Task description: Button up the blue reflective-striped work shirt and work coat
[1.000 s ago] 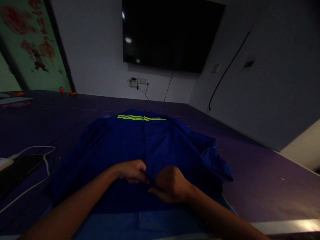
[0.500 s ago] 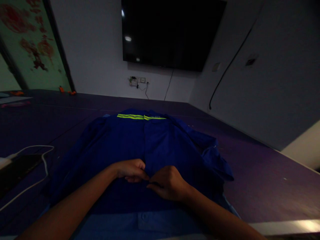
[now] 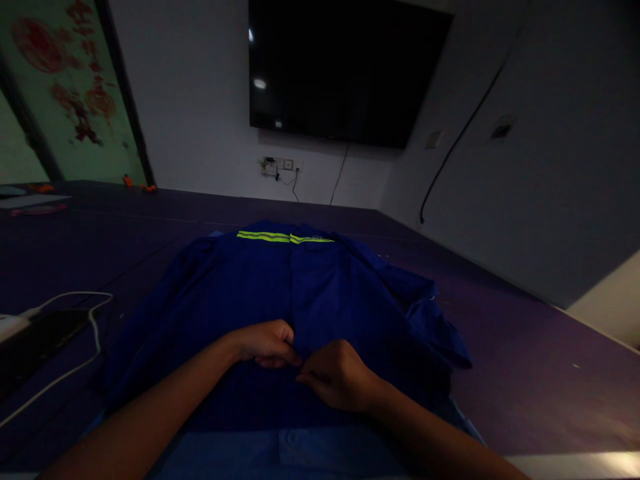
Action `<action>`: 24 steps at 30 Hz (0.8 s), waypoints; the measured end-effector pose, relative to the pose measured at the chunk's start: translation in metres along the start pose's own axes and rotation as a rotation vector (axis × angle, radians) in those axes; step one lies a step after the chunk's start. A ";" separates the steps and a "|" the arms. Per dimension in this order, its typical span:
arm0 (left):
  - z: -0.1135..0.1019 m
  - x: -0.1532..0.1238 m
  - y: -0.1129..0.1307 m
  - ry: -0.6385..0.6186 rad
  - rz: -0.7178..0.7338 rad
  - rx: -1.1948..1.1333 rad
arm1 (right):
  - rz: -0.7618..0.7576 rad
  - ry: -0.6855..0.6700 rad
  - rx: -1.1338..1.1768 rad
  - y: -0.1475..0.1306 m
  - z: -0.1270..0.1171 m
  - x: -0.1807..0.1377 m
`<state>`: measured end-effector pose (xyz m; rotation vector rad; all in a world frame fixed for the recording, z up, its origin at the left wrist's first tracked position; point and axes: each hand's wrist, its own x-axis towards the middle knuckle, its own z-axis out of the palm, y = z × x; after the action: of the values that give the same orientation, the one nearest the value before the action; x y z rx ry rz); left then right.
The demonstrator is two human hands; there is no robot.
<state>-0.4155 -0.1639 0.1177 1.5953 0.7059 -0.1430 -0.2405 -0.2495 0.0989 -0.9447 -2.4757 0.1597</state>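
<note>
A dark blue work jacket (image 3: 310,293) with a yellow-green reflective stripe (image 3: 280,237) lies spread on the purple table (image 3: 525,373). My left hand (image 3: 265,343) and my right hand (image 3: 340,377) meet at the jacket's front opening near its lower middle. Both hands are closed, pinching the fabric edges together. What exactly sits between the fingertips is too dark to make out. A lighter blue garment (image 3: 310,453) lies under the jacket at the near edge.
A dark phone (image 3: 35,340) with a white cable (image 3: 85,313) lies at the left of the table. A black screen (image 3: 345,73) hangs on the far wall above a wall socket (image 3: 277,165). A pale strip marks the table's near right edge (image 3: 575,463).
My right hand has shifted slightly down and its fingertips have drawn closer to my left hand at the jacket's front. The view has dipped a little.
</note>
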 end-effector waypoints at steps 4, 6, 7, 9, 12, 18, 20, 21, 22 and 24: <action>0.003 0.000 0.002 0.049 -0.022 -0.018 | 0.092 -0.001 0.070 0.000 0.002 0.000; 0.004 0.000 0.003 0.068 -0.035 -0.028 | 0.145 0.001 0.096 0.000 0.003 0.000; 0.005 0.000 0.003 0.073 -0.041 -0.033 | 0.178 0.003 0.110 0.000 0.003 0.001; 0.004 0.000 0.003 0.076 -0.047 -0.043 | 0.256 0.009 0.138 0.000 0.004 0.001; 0.002 0.000 0.003 0.066 -0.040 -0.059 | 0.377 0.040 0.158 0.001 0.005 0.002; 0.001 -0.001 0.001 0.014 0.015 0.015 | 0.444 0.037 0.130 0.007 0.005 0.003; 0.001 -0.002 0.000 -0.006 0.046 0.042 | 0.462 0.035 0.112 0.008 0.005 0.003; 0.000 -0.002 0.000 -0.015 0.058 0.050 | 0.466 0.028 0.105 0.009 0.004 0.003; 0.000 -0.003 -0.001 -0.022 0.064 0.056 | 0.465 0.014 0.103 0.009 0.004 0.004; -0.001 -0.004 -0.001 -0.030 0.064 0.067 | 0.456 -0.026 0.109 0.009 0.003 0.004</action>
<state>-0.4194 -0.1643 0.1189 1.6745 0.6321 -0.1450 -0.2389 -0.2400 0.0958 -1.4498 -2.2091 0.4531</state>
